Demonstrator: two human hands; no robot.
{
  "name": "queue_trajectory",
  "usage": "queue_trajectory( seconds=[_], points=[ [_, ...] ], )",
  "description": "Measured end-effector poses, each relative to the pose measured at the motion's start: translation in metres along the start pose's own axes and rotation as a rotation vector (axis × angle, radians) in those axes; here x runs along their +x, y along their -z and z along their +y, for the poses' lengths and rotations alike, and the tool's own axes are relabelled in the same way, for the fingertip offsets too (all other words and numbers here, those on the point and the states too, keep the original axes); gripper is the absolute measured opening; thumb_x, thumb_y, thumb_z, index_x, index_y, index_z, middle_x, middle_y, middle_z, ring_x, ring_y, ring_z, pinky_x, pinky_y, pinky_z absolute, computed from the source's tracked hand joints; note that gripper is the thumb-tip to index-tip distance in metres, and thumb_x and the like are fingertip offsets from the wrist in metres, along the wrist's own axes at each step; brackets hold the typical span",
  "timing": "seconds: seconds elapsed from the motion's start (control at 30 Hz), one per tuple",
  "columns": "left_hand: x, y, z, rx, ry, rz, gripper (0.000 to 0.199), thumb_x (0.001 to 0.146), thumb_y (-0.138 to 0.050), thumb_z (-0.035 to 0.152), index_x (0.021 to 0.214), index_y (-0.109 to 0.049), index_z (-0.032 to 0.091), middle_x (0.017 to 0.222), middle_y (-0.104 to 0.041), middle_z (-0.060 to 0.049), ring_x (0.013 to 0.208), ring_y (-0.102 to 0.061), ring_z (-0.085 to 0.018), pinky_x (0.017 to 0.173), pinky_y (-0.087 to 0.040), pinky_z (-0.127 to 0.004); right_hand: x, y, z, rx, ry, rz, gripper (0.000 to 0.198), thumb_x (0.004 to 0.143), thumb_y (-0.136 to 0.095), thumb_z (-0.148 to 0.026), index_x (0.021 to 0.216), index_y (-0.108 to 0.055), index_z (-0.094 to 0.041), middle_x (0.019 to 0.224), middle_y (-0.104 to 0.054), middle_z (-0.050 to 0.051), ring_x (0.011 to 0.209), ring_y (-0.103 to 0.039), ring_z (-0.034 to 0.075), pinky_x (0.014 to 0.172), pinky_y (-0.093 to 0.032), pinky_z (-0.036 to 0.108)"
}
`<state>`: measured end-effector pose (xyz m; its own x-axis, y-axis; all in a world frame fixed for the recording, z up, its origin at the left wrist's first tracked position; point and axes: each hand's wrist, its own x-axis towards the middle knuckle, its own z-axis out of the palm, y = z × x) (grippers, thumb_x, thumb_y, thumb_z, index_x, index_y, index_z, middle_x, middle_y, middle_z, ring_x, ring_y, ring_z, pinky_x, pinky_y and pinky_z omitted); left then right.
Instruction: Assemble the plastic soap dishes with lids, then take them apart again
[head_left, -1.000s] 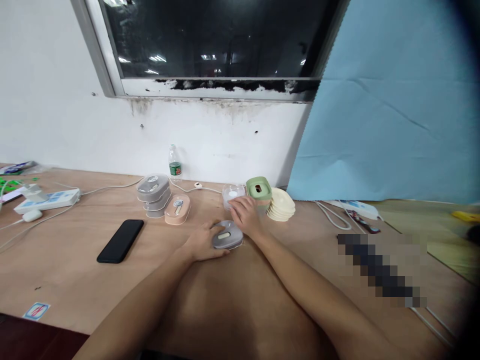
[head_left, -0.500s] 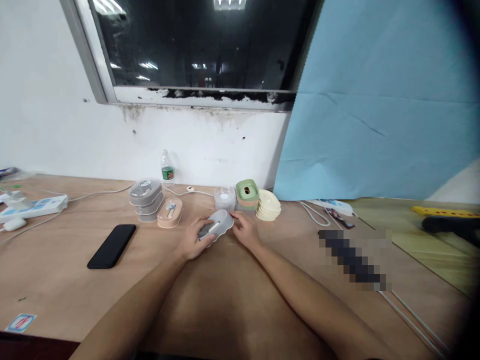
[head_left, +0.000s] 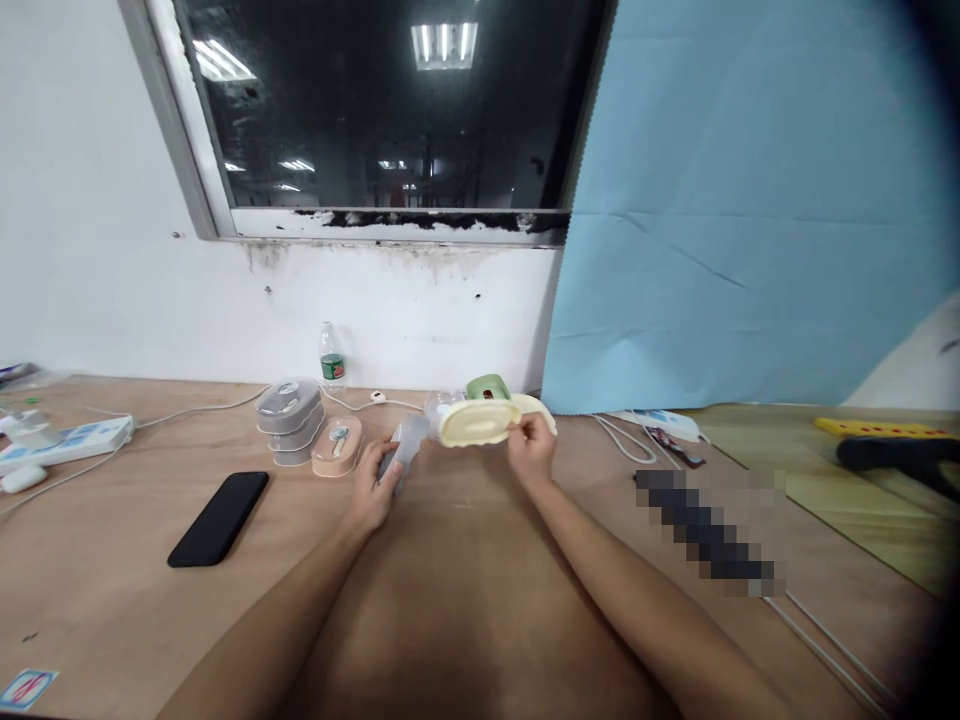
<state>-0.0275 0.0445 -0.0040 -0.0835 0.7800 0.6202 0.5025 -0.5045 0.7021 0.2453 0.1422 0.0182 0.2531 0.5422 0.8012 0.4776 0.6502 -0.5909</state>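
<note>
At the far left a power strip (head_left: 66, 441) lies well away from both hands, and a black phone (head_left: 219, 518) rests flat on the table (head_left: 112, 580), left of the left hand's fingers. Nearer them, just to their left, stand a stack of grey boxes (head_left: 288, 420) and a pink box (head_left: 337, 446), with a bottle (head_left: 329, 356) behind by the wall. The left hand (head_left: 373, 490) grips a grey lid (head_left: 401, 453), tilted on edge, fingers curled round its lower end. Between the two hands, just past the fingertips, a clear tub (head_left: 437, 405) and a green box (head_left: 488, 387) are partly hidden. The right hand (head_left: 531, 450) pinches the right end of a cream tray (head_left: 478, 423), lifted off the table and tipped toward the camera, thumb and fingers (head_left: 523, 430) closed on its rim. Right of that hand run white cables (head_left: 626, 435).
</note>
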Motion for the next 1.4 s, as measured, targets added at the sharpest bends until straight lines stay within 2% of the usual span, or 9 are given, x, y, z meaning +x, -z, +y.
queue_trajectory(
  seconds=[0.2,0.33,0.53,0.7,0.8,0.93,1.1,1.27,1.4],
  points=[
    [-0.002,-0.002,0.011,0.059,-0.044,-0.098,0.04,0.086,-0.052,0.047,0.114,-0.058,0.02,0.127,-0.053,-0.012,0.12,-0.05,-0.026,0.101,-0.04,-0.042,0.07,0.043,0.048,0.111,-0.351,0.513,0.023,0.073,-0.049,-0.026,0.094,-0.041,-0.022,0.066,-0.044,-0.006,0.044,-0.043,0.011,0.043,-0.038,0.025],
    [-0.004,0.0,0.017,0.1,-0.065,-0.167,0.042,0.085,-0.054,0.046,0.117,-0.057,0.02,0.131,-0.05,-0.012,0.123,-0.048,-0.028,0.103,-0.039,-0.044,0.081,0.068,0.066,0.093,-0.428,0.61,0.042,0.078,-0.049,-0.033,0.116,-0.036,-0.022,0.085,-0.049,-0.001,0.049,-0.046,0.009,0.047,-0.043,0.026],
    [-0.004,0.001,0.018,0.141,-0.068,-0.178,0.04,0.084,-0.056,0.044,0.117,-0.057,0.02,0.131,-0.049,-0.012,0.123,-0.048,-0.028,0.102,-0.04,-0.043,0.049,0.072,0.086,-0.084,-0.258,0.308,0.057,0.082,-0.051,-0.041,0.131,-0.039,-0.015,0.113,-0.052,0.012,0.076,-0.058,0.016,0.065,-0.051,0.031],
    [-0.004,0.002,0.02,0.15,-0.074,-0.185,0.04,0.084,-0.056,0.044,0.116,-0.057,0.02,0.131,-0.049,-0.012,0.122,-0.049,-0.027,0.102,-0.04,-0.042,0.03,0.067,0.089,-0.302,0.036,-0.106,0.04,0.089,-0.043,-0.035,0.122,-0.056,-0.017,0.113,-0.057,0.012,0.102,-0.055,0.023,0.09,-0.047,0.041],
    [-0.004,0.002,0.021,0.151,-0.075,-0.195,0.04,0.084,-0.057,0.043,0.116,-0.057,0.019,0.131,-0.049,-0.012,0.122,-0.049,-0.027,0.102,-0.04,-0.041,0.026,0.063,0.089,-0.36,0.147,-0.26,0.035,0.087,-0.045,-0.031,0.114,-0.063,-0.018,0.109,-0.058,0.012,0.106,-0.053,0.024,0.096,-0.043,0.042],
    [-0.004,0.002,0.022,0.152,-0.064,-0.215,0.041,0.084,-0.057,0.043,0.117,-0.057,0.02,0.131,-0.049,-0.012,0.122,-0.049,-0.027,0.102,-0.04,-0.042,0.021,0.058,0.091,-0.376,0.174,-0.304,0.032,0.084,-0.048,-0.03,0.106,-0.067,-0.017,0.109,-0.057,0.012,0.105,-0.054,0.025,0.096,-0.043,0.042],
    [-0.004,0.002,0.02,0.146,-0.06,-0.233,0.042,0.084,-0.057,0.046,0.117,-0.057,0.02,0.132,-0.047,-0.012,0.123,-0.048,-0.028,0.102,-0.039,-0.042,0.024,0.061,0.086,-0.393,0.209,-0.234,0.035,0.085,-0.051,-0.035,0.11,-0.064,-0.016,0.115,-0.054,0.014,0.109,-0.052,0.026,0.097,-0.042,0.045],
    [-0.004,0.002,0.017,0.086,-0.07,-0.233,0.044,0.087,-0.051,0.047,0.121,-0.054,0.02,0.133,-0.047,-0.012,0.125,-0.046,-0.028,0.104,-0.038,-0.042,0.016,0.049,0.05,-0.423,0.356,-0.117,0.035,0.084,-0.055,-0.035,0.112,-0.061,-0.015,0.111,-0.059,0.015,0.108,-0.053,0.028,0.096,-0.042,0.048],
    [-0.008,-0.008,0.009,-0.001,-0.089,-0.096,0.053,0.093,-0.034,0.051,0.135,-0.041,0.019,0.14,-0.041,-0.014,0.132,-0.038,-0.028,0.11,-0.029,-0.046,-0.023,0.016,-0.005,-0.225,0.562,-0.423,0.033,0.083,-0.059,-0.035,0.114,-0.06,-0.021,0.105,-0.064,0.01,0.099,-0.06,0.024,0.088,-0.051,0.041]
  ],
)
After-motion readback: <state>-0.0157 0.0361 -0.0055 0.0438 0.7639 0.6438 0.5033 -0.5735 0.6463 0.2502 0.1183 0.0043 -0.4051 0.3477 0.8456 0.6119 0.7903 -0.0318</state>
